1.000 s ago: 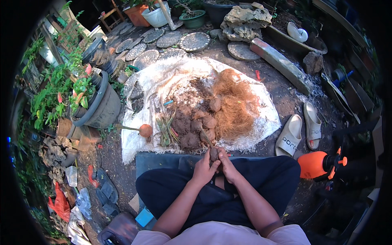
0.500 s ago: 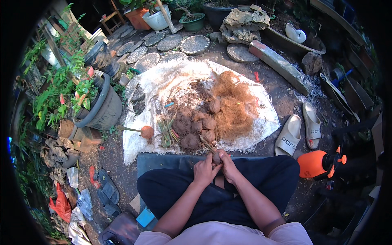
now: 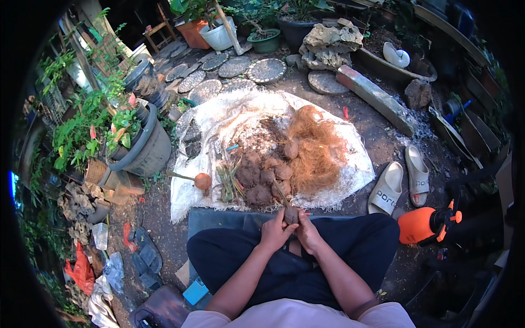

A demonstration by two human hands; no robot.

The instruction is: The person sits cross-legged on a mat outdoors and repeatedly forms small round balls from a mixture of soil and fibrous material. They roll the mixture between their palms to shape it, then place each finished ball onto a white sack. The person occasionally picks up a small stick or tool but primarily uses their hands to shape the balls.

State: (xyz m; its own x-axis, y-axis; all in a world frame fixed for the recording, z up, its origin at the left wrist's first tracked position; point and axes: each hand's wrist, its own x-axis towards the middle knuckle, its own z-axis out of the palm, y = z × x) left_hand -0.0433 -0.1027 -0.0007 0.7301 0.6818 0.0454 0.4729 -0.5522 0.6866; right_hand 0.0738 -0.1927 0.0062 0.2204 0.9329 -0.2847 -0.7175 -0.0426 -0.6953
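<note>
Over my lap, my left hand (image 3: pixel 275 232) and my right hand (image 3: pixel 309 234) close from both sides around a dark soil ball (image 3: pixel 291 215). A thin plant stem (image 3: pixel 280 191) sticks up out of it, leaning away to the left. Just beyond lies a white woven sack (image 3: pixel 191 158) spread on the ground. On it are a heap of dark soil lumps (image 3: pixel 258 195), rounder brown balls (image 3: pixel 283 171), a loose pile of orange-brown coconut fibre (image 3: pixel 317 153) and a small bunch of green plant cuttings (image 3: pixel 227 180). An orange-brown ball with a stem (image 3: pixel 203 181) rests at the sack's left edge.
An orange spray bottle (image 3: pixel 418 226) stands by my right knee, with beige sandals (image 3: pixel 386 188) beyond it. A large grey plant pot (image 3: pixel 147 145) is at the left. A long concrete block (image 3: pixel 377 98) lies far right. A light blue box (image 3: pixel 195 291) sits near my left hip.
The view has shifted slightly, so the surroundings sit a little lower. My hands have adjusted around the soil ball, which now shows more fully between the fingers.
</note>
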